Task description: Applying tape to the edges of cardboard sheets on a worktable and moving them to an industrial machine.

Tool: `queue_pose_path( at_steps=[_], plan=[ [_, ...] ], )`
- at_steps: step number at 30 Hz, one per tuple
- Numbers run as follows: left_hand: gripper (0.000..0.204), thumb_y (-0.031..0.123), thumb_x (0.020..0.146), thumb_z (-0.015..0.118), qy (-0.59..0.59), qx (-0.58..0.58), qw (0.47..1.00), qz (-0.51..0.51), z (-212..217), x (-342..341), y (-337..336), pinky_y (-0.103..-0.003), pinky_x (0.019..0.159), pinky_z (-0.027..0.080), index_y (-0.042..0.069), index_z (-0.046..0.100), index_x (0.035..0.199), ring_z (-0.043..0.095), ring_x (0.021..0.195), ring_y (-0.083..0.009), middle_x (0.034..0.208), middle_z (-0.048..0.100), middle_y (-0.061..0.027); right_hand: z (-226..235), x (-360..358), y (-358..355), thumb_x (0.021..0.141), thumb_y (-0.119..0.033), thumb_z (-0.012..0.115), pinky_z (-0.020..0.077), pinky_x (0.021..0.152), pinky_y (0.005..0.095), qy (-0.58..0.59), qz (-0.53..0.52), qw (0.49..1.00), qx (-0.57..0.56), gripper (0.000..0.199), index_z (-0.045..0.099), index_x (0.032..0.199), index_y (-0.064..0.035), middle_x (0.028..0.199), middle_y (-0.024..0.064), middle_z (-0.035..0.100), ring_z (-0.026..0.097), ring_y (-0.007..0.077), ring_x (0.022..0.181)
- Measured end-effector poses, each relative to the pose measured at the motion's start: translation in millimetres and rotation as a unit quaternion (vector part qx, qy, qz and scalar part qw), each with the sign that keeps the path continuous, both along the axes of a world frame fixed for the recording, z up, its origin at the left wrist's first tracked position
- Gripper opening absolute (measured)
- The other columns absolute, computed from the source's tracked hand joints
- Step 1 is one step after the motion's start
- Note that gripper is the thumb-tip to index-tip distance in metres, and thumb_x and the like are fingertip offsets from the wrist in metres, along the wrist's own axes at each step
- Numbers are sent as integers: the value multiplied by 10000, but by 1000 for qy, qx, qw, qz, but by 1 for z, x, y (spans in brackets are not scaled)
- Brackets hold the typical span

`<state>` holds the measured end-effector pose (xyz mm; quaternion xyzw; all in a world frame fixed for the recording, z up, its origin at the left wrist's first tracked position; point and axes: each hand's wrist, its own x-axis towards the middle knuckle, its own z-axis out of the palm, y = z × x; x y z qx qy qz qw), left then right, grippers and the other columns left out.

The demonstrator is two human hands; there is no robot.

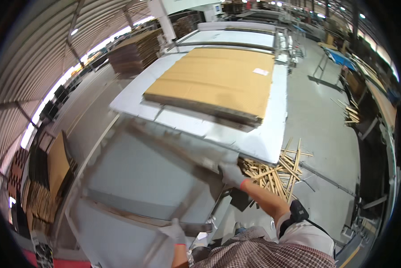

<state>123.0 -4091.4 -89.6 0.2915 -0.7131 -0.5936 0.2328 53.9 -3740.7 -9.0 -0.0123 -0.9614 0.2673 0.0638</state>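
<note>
My right hand point(230, 175), in a grey glove with a red cuff, is closed at the end of a long, narrow bar point(176, 148) that slants across the grey tabletop point(151, 172). Hand and bar are smeared by motion, so the fingers do not show clearly. Closer to me, my left hand point(174, 232), gloved alike, is at a second long brown bar point(133, 216). Its fingers are closed about that bar's near edge. A blurred streak runs between the two bars; whether they form one frame I cannot tell.
Beyond the grey top, a white table point(178, 123) bears a stack of cardboard sheets point(214, 80). Loose wooden sticks point(276, 178) lie heaped on the floor at right. More sheet stacks stand at the near left point(53, 178) and far left point(133, 51). A blue-topped stand point(341, 59) is far right.
</note>
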Motion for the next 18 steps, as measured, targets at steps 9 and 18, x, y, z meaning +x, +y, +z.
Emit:
queue_pose_path(
  at_steps=[9,18],
  plan=[
    [458,212,889,600,-183,389,834,-346,32,15,203,-359,886,460,-24,407,1231,537,1070,-278,1177,488,-208,49,138,73,612,-432,773,426,806,465,-88,81,976,180,936,351,1400,-151,1203,259,469,515,402,1029],
    [557,441,888,466,-105,528,765,-352,89,31,331,-465,954,414,42,424,1274,443,1191,-294,1265,467,-155,50,205,270,618,-214,685,425,588,447,-3,141,989,-52,665,510,1255,-135,833,186,539,571,357,745]
  ],
)
